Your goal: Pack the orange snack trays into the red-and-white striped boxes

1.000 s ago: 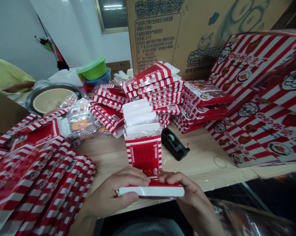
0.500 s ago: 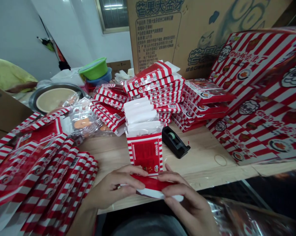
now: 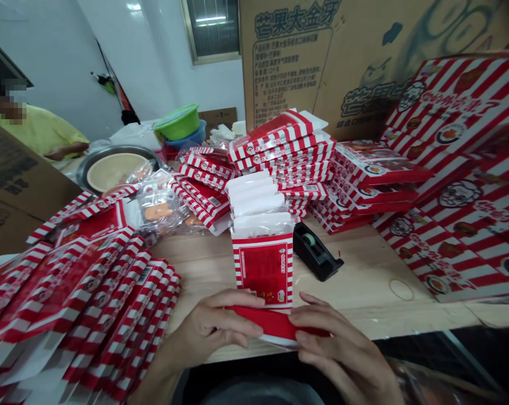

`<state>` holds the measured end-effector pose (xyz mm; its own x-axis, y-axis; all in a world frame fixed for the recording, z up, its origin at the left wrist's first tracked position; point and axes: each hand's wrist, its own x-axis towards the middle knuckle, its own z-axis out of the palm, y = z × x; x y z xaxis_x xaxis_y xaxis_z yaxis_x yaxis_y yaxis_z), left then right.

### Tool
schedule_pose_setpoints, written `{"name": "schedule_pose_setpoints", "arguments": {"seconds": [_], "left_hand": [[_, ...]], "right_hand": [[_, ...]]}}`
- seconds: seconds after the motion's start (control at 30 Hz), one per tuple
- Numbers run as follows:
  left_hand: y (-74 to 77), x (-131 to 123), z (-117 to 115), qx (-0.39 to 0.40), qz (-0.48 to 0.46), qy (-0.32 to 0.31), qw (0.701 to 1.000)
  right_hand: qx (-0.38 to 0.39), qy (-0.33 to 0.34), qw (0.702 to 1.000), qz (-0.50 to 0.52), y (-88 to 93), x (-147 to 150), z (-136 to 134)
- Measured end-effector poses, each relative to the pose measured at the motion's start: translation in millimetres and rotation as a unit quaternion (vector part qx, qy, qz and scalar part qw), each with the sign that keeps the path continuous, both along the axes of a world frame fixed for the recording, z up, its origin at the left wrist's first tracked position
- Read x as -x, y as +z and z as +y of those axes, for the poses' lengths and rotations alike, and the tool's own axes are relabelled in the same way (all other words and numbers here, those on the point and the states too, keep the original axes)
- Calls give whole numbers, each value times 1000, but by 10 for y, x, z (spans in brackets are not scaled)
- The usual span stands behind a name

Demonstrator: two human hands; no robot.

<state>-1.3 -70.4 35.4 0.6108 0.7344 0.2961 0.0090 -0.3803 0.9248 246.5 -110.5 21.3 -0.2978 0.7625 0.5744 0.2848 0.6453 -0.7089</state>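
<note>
At the table's front edge, my left hand (image 3: 220,325) and my right hand (image 3: 343,344) hold a small red-and-white carton (image 3: 275,325) between them. Its red panel faces up, with a white edge along the near side. Fingers of both hands are bent over its two ends, covering much of it. Directly behind stands an upright box (image 3: 263,264) with a red printed panel and striped border, close to my fingertips. White flaps or packets (image 3: 257,199) line up behind that box. To its right lies a black tape dispenser (image 3: 316,253).
Striped cartons (image 3: 111,304) lean in rows at the left, and more are stacked (image 3: 284,146) at the back. Large striped boxes (image 3: 461,169) fill the right. Clear-wrapped orange items (image 3: 157,211) and a metal basin (image 3: 85,169) are farther back. A person in a yellow shirt (image 3: 56,129) is at far left.
The carton's white flap, which stuck out toward me, now shows only as a thin edge under the red panel. Both hands still grip it. The view has shifted left.
</note>
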Motion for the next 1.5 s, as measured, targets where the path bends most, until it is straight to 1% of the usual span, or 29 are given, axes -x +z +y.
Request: {"name": "schedule_pose_setpoints", "arguments": {"seconds": [0.07, 0.17, 0.27, 0.3, 0.33, 0.37, 0.4, 0.43, 0.47, 0.5, 0.57, 0.6, 0.63, 0.67, 0.7, 0.77, 0.8, 0.83, 0.9, 1.07, 1.17, 1.23, 1.33, 1.43, 1.5], "left_hand": [[-33, 11, -18, 6, 15, 11, 1000], [-51, -8, -34, 16, 30, 28, 999], [-34, -84, -53, -5, 16, 54, 998], [-31, -120, -65, -19, 13, 72, 997], [-33, -158, -83, -35, 11, 92, 995], [-41, -196, -105, -50, 10, 112, 992], [-54, -234, -130, -64, 7, 127, 990], [-71, -270, -156, -78, 3, 137, 988], [-89, -301, -181, -92, -2, 144, 985], [-106, -327, -203, -104, -6, 150, 983], [-132, -361, -231, -117, -13, 159, 980], [-140, -369, -236, -115, -16, 160, 980], [-144, -372, -238, -110, -17, 160, 981], [-147, -371, -236, -105, -17, 159, 982], [-148, -367, -234, -101, -16, 157, 982], [-151, -353, -231, -105, -11, 156, 982], [-153, -346, -230, -112, -7, 158, 981], [-155, -340, -228, -120, -4, 159, 980], [-156, -333, -221, -136, 1, 160, 978], [-138, -348, -180, -167, 14, 157, 973], [-128, -357, -157, -193, 17, 161, 968], [-122, -358, -147, -211, 28, 169, 962], [-120, -369, -150, -232, 50, 177, 955], [-134, -411, -179, -261, 81, 181, 945], [-150, -455, -209, -282, 96, 196, 934]], "right_hand": [[-5, 14, 1000, -11, -47, -10, -6], [13, 6, 1000, -9, -65, 20, -30], [80, 17, 996, 38, -99, -61, 20], [107, -6, 993, 57, -139, -144, 74], [124, -62, 988, 67, -197, -256, 149], [129, -139, 979, 69, -270, -391, 243], [125, -248, 960, 39, -355, -536, 349], [106, -343, 933, -6, -444, -681, 456], [117, -381, 916, -52, -530, -811, 557], [166, -372, 910, -80, -607, -918, 643], [301, -269, 908, -109, -715, -1043, 754], [362, -215, 900, -110, -742, -1068, 779], [401, -181, 892, -100, -753, -1077, 790], [412, -181, 889, -78, -750, -1078, 792], [401, -207, 891, -47, -737, -1079, 792], [347, -278, 896, 22, -699, -1088, 799], [328, -296, 896, 43, -680, -1096, 812], [325, -299, 896, 54, -665, -1103, 833], [357, -269, 893, 50, -648, -1110, 900], [443, -187, 875, 50, -612, -1140, 1098], [454, -164, 872, 85, -606, -1195, 1061], [442, -172, 873, 111, -653, -1214, 961], [407, -221, 877, 129, -824, -1166, 821], [367, -288, 874, 134, -1039, -1068, 805], [349, -327, 867, 139, -1132, -1031, 830]]}}
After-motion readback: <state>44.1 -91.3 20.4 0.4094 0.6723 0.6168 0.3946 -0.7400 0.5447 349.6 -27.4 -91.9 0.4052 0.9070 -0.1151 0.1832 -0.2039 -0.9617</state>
